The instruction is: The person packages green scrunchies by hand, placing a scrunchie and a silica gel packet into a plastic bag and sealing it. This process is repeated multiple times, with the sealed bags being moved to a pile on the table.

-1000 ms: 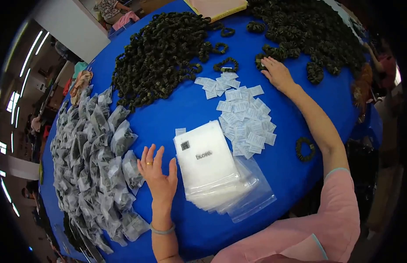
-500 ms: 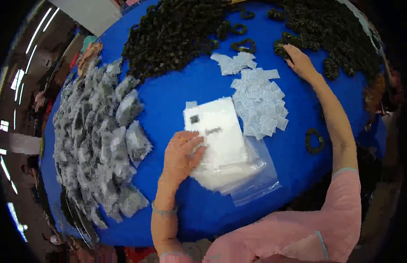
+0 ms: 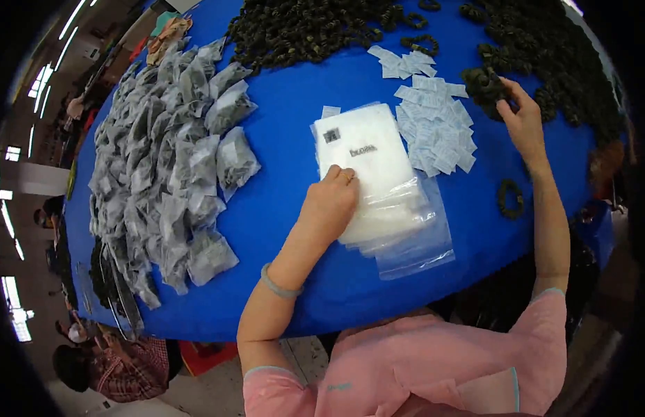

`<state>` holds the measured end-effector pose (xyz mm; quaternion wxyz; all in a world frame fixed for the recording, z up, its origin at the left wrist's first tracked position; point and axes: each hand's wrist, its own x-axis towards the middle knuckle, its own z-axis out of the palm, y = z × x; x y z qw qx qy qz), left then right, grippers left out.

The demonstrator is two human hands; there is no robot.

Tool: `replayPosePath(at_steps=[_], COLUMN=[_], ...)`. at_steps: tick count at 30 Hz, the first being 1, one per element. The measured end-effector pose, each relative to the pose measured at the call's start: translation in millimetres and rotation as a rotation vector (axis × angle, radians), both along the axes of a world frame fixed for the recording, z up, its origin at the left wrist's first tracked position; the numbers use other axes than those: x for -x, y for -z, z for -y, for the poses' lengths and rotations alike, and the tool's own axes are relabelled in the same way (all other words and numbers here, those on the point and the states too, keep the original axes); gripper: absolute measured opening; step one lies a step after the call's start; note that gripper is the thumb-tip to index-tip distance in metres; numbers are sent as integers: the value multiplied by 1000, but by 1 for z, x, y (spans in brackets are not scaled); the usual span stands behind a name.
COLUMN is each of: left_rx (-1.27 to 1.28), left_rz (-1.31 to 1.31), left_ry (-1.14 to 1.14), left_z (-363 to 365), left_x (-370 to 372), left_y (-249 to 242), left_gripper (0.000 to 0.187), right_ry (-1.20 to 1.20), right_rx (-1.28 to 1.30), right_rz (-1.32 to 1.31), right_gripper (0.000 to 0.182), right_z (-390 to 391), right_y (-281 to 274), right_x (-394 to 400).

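Note:
On the blue table lies a stack of white plastic bags [image 3: 378, 167] with a small dark square and print. My left hand [image 3: 333, 201] rests on the stack's left edge, its fingers curled and pressed together; whether they pinch a bag cannot be made out. My right hand [image 3: 522, 121] is closed on a dark green scrunchie bundle [image 3: 484, 88] at the edge of the right pile. Between the hands sits a heap of small pale-blue printed packets [image 3: 437, 128]. A single dark green scrunchie [image 3: 510, 199] lies below my right hand.
Filled grey-looking bags [image 3: 162, 153] cover the left side of the blue table [image 3: 280, 292]. Dark green scrunchies form piles at the back [image 3: 308, 31] and right [image 3: 566, 62]. A person in a checked shirt [image 3: 131, 368] is at the lower left.
My right hand has lifted or drawn a dark green bundle slightly toward me. My left hand's fingers have curled in on the bag stack. The whole view has shifted.

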<state>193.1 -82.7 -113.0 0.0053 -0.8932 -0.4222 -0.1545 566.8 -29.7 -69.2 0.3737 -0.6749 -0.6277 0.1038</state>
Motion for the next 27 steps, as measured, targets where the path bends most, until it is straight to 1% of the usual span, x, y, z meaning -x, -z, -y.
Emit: replayPosePath(at_steps=[2, 3, 5, 7, 8, 9, 11, 13, 16, 18, 22, 27], left_rx=[-62, -67, -8, 55, 51, 76, 133, 176, 234, 249, 149, 90], left_rz=[-72, -69, 35, 141, 142, 139, 132, 123, 180, 203, 557, 568], left_ry=[-23, -24, -105, -190, -196, -220, -280, -337, -385, -411, -648, -550], left_z=[-1, -1, 0, 6, 14, 29, 69, 107, 160, 178, 190, 195], left_x=[-3, -4, -5, -6, -4, -1, 8, 21, 38, 48, 68, 72], left_y=[5, 3, -3, -10, -16, -25, -44, -46, -39, -32, -3, 5], left_gripper=[3, 3, 1, 3, 3, 4, 4, 4, 4, 4, 6, 9], right_ry=[-206, -235, -290, -429, -527, -627, -728, -788, -888, -932, -1165, -1278], right_rx=[-149, -113, -30, -59, -190, -319, -290, -265, -270, -273, -296, -259], right_rz=[-270, -291, -311, -291, -240, -191, -293, -352, -328, -320, 79, 89], right_gripper=[44, 45, 47, 51, 53, 55, 57, 56, 51, 49, 34, 29], right_z=[30, 44, 70, 92, 98, 106, 129, 152, 184, 200, 221, 213], right_y=[-6, -9, -14, -10, -3, 4, 10, 18, 36, 46, 57, 50], right_x=[31, 47, 77, 110, 127, 142, 166, 184, 204, 214, 222, 226])
